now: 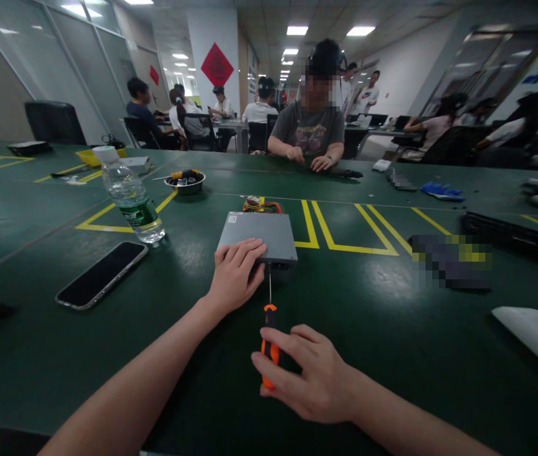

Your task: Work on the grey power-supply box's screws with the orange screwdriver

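A grey metal computer power supply [269, 231] lies flat on the green table, its bundle of coloured wires [269, 206] at the far side. Across its near left top my left hand [237, 272] grips it, fingers over the cover and thumb at the front face. My right hand [309, 373] is closed round the orange and black handle of a screwdriver [271, 345]. The screwdriver's thin shaft points away from me, its tip at the near face of the power supply below the socket. Whether the tip sits in a screw is too small to tell.
Left of the power supply stand a water bottle [133, 199] and a phone [102, 275]. A metal bowl [185, 183] holds tools and small parts. Another person [313, 120] works across the table. At right lie a blue glove [442, 191] and a long black part [516, 240].
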{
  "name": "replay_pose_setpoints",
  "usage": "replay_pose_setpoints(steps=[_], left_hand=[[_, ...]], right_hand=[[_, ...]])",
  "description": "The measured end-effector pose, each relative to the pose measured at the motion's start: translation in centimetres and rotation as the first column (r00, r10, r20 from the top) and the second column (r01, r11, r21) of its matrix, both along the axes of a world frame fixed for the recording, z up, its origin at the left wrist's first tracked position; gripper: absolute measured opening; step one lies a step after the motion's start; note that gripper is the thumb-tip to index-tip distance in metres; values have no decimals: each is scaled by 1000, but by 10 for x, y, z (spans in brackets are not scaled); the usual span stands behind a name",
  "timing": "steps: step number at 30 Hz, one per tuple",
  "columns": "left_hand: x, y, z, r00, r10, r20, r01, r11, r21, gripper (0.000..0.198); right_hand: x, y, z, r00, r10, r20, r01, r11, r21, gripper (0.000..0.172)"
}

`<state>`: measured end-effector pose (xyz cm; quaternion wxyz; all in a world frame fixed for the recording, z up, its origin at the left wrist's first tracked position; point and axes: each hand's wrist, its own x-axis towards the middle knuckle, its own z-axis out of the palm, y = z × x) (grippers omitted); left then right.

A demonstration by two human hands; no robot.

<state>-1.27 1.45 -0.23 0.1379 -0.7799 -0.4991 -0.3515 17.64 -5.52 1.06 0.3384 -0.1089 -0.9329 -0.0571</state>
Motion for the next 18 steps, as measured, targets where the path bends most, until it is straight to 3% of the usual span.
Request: replay_pose_setpoints(steps=[3, 7, 14, 18], left_hand=[[0, 0, -1, 1000, 0, 4, 0, 1000, 5, 29], [0, 1, -1, 1000, 11, 9, -11, 1000, 15, 29], [1, 1, -2, 1000, 21, 4, -21, 999, 34, 29], [1, 2, -2, 1000, 23, 7, -23, 999, 43, 28]], right_hand=[[1, 0, -3, 997, 12, -73, -10, 1000, 29, 16], [1, -1, -5, 994, -3, -108, -2, 999, -44, 16], [-2, -2, -2, 993, -36, 111, 41, 998, -48, 26], [-2, 0, -8, 1000, -13, -16, 14, 999, 37, 14]])
